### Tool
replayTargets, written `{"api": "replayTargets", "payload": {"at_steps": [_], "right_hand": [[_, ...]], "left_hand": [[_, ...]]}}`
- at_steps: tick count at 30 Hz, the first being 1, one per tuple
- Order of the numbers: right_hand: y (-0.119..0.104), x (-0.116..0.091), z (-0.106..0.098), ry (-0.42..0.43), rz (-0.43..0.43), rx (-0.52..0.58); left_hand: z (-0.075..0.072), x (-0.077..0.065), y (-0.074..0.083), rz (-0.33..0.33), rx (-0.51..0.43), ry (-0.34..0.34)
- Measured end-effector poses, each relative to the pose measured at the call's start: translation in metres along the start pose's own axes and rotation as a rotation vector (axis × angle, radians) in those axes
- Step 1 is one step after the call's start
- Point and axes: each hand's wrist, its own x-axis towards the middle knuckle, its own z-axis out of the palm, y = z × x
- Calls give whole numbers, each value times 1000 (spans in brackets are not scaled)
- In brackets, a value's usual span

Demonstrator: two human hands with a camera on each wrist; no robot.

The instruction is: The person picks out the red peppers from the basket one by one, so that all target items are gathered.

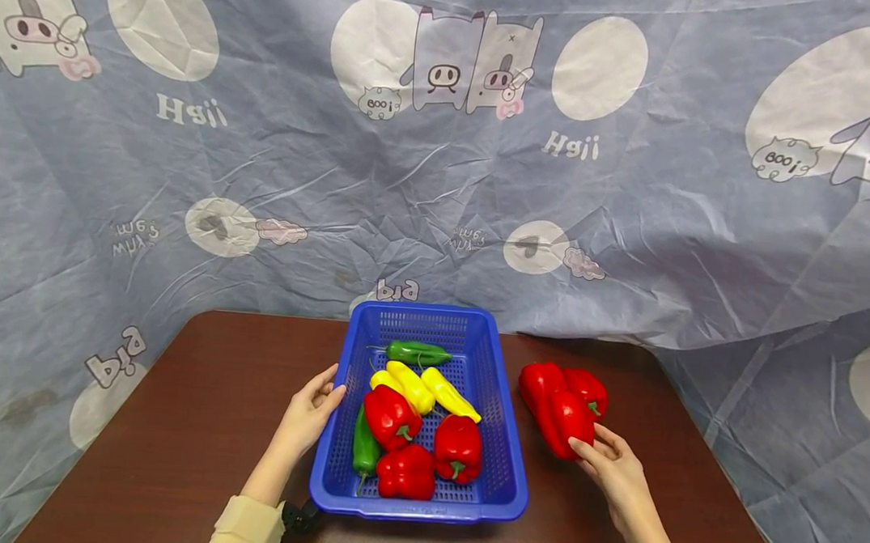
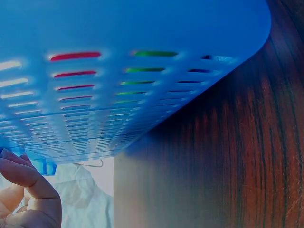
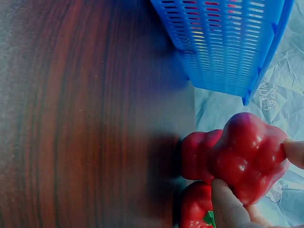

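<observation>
A blue perforated plastic basket (image 1: 417,510) stands on the table. My left hand (image 1: 308,412) grips its left rim; in the left wrist view the curled fingers (image 2: 28,178) are at the rim. On the right, my right hand (image 1: 619,474) pinches a red bell pepper (image 1: 570,423) between thumb and fingers. Two more red bell peppers lie close behind it, one to the left (image 1: 539,381) and one to the right (image 1: 588,386). In the right wrist view the held pepper (image 3: 249,156) partly hides them.
Inside the basket lie red bell peppers (image 1: 392,415), yellow peppers (image 1: 450,394) and green peppers (image 1: 418,352). The brown table (image 1: 202,423) extends on both sides of the basket. A grey printed cloth (image 1: 439,182) hangs behind the table. Something black (image 1: 300,517) is by the left sleeve.
</observation>
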Motion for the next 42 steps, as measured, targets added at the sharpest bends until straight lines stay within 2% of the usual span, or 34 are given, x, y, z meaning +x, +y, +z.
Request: {"api": "replayTargets", "payload": {"at_steps": [23, 42], "right_hand": [[20, -1, 3, 3, 51, -17], [26, -3, 5, 34, 36, -88]], "left_hand": [[1, -1, 1, 1, -10, -2], [0, -2, 2, -3, -3, 3]]}}
